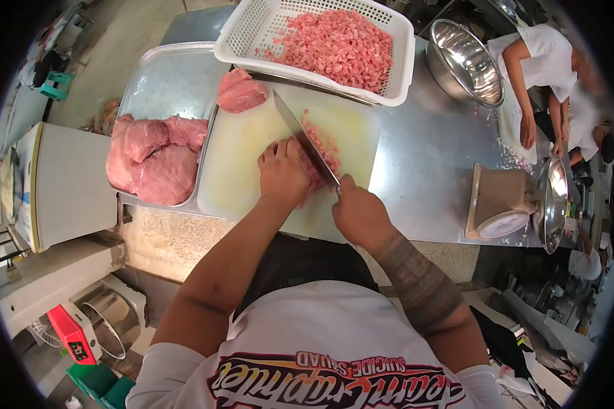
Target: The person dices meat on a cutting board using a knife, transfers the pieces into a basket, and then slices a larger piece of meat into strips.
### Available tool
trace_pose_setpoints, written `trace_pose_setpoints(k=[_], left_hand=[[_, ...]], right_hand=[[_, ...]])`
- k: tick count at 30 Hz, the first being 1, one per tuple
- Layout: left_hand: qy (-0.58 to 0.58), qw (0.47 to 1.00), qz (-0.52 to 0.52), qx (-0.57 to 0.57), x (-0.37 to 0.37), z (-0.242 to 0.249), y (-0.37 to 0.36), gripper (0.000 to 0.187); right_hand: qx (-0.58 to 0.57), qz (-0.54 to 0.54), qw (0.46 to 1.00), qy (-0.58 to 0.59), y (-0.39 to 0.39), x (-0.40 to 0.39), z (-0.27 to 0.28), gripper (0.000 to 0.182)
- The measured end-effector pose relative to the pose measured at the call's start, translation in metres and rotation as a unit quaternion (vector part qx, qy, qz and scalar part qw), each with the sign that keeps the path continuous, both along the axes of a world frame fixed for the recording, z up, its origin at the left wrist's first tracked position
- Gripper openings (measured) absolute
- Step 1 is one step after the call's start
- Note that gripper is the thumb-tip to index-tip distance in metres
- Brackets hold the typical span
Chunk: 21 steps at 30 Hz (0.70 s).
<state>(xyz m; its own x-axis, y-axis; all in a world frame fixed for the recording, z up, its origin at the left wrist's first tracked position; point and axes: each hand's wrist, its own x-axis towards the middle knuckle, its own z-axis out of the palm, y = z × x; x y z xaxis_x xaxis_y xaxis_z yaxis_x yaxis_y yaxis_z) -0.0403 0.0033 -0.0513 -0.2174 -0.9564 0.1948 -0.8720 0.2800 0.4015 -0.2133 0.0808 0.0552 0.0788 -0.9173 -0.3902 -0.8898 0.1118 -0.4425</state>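
We see the right hand [360, 210] gripping the knife [303, 136] by its handle, while the left hand [283, 170] holds a piece of meat [313, 178] down with bent fingers on the white cutting board [232, 160] atop the counter [419, 184], close beside diced bits [328, 146]. We judge that the meat could roll or slide (raw flesh tends to be slick) if the left hand's pressure eased, and fingers this near the blade could then be nicked.

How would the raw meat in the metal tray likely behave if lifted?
The raw meat would probably sag, since its rounded folds look soft. Its moist sheen suggests it may slip. It is likely heavy, being thick and covering much of the metal tray.
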Motion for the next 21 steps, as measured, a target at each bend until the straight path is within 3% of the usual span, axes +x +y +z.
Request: trace_pose_setpoints(k=[2,7,15,17,20,21], left_hand=[[-0.001,0.999,-0.002,0.051,0.0,0.001,-0.001,0.036],[0.008,1.0,0.006,0.025,-0.002,0.0,0.0,0.032],[0.017,1.0,-0.005,0.008,-0.001,0.006,0.002,0.038],[0.012,1.0,-0.006,0.003,-0.001,0.008,0.001,0.043],[0.119,0.987,0.02,0.108,0.003,0.011,-0.004,0.051],[0.103,0.992,0.013,0.073,0.008,0.014,-0.001,0.062]], right_hand=[[0.017,0.001,1.0,0.008,0.027,-0.005,0.025,0.031],[0.097,-0.002,0.995,-0.01,0.074,-0.022,0.07,0.033],[-0.019,0.01,0.999,-0.045,0.0,0.015,-0.022,0.031],[-0.045,0.005,0.998,-0.049,-0.009,0.018,-0.025,0.029],[-0.03,-0.004,0.999,-0.037,-0.003,0.016,-0.02,0.028],[-0.025,-0.008,0.999,-0.042,0.004,0.011,-0.017,0.028]])
